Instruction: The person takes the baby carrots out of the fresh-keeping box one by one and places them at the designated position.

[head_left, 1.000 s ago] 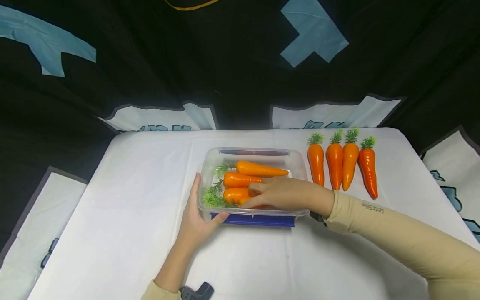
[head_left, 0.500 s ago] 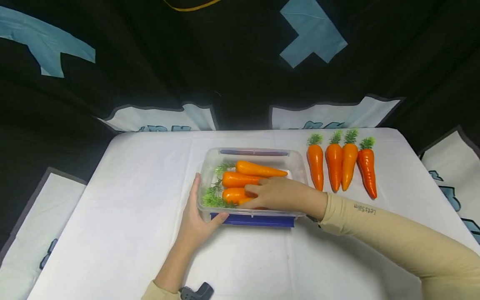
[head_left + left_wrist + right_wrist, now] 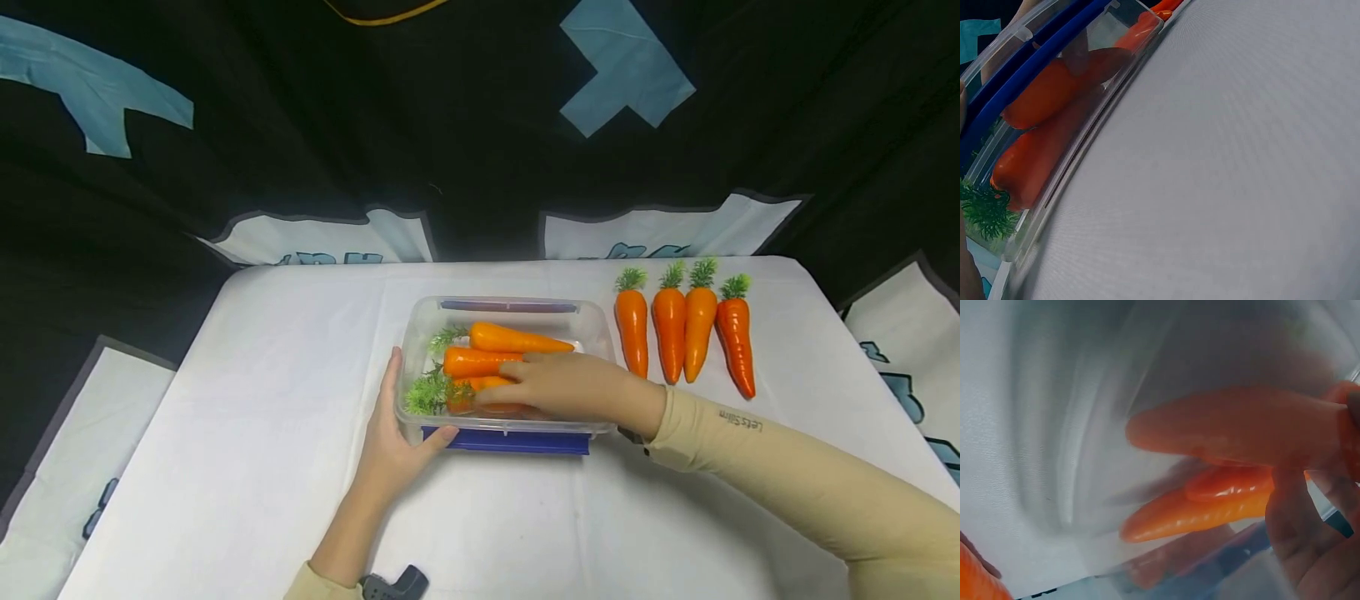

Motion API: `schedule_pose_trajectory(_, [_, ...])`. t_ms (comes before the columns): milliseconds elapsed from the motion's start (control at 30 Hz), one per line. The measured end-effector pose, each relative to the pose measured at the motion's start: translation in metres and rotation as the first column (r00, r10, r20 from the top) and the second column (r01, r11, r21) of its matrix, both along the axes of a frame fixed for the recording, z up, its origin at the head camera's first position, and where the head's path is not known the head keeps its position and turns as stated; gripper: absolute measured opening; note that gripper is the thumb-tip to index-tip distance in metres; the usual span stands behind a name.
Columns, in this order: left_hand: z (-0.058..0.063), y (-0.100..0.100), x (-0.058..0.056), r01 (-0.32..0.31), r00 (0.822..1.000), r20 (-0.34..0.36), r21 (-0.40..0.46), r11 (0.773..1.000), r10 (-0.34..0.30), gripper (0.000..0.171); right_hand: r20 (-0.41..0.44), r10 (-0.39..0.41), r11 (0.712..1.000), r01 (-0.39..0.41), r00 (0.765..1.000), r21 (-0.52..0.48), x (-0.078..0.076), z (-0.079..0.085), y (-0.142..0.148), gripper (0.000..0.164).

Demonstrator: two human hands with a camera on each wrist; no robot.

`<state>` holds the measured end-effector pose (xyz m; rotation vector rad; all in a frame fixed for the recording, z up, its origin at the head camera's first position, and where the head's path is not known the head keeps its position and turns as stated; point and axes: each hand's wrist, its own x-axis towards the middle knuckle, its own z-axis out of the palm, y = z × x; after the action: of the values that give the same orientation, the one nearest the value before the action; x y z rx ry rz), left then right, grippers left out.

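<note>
A clear plastic food container with a blue latch stands on the white table. Inside lie several orange carrots with green tops, among them an upper carrot and a middle carrot. My left hand holds the container's near left corner, thumb along the front rim and fingers against the left wall. My right hand reaches in over the right side and grips a carrot near the front wall, its fingers partly hiding it. Through that wall, two carrots show in the left wrist view.
Several more carrots lie in a row right of the container, from the nearest carrot to the outermost carrot. A dark cloth with blue patches hangs behind the white table.
The carrots near the front wall have shifted under my right hand, and a green top now lies closer to its fingertips. My left hand and the container have stayed in place.
</note>
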<state>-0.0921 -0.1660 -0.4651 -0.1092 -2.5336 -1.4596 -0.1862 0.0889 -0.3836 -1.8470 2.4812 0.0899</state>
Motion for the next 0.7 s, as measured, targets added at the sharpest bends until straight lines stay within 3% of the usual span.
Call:
schedule_pose_trajectory(133, [0.000, 0.000, 0.000, -0.003, 1.000, 0.002, -0.002, 1.000, 0.003, 0.116, 0.110, -0.064, 0.997, 0.067, 0.992, -0.024, -0.004, -0.001, 0.003, 0.053])
schedule_pose_trajectory(267, [0.000, 0.000, 0.000, -0.008, 1.000, 0.005, -0.003, 1.000, 0.008, 0.116, 0.213, -0.159, 0.986, 0.165, 0.964, -0.009, -0.008, -0.001, 0.007, 0.058])
schedule_pose_trajectory(367, [-0.001, 0.001, 0.000, -0.010, 1.000, 0.003, -0.003, 1.000, 0.010, 0.116, 0.240, -0.209, 0.976, 0.219, 0.948, -0.017, -0.010, -0.001, 0.010, 0.060])
schedule_pose_trajectory(600, [-0.001, 0.001, -0.001, -0.009, 1.000, -0.005, -0.009, 1.000, 0.009, 0.116, 0.308, -0.238, 0.953, 0.284, 0.921, -0.110, -0.017, -0.002, 0.018, 0.079])
schedule_pose_trajectory(700, [-0.001, 0.000, -0.001, -0.009, 1.000, -0.005, -0.010, 1.000, 0.009, 0.116, 0.293, -0.252, 0.940, 0.305, 0.922, -0.151, -0.018, 0.000, 0.021, 0.083])
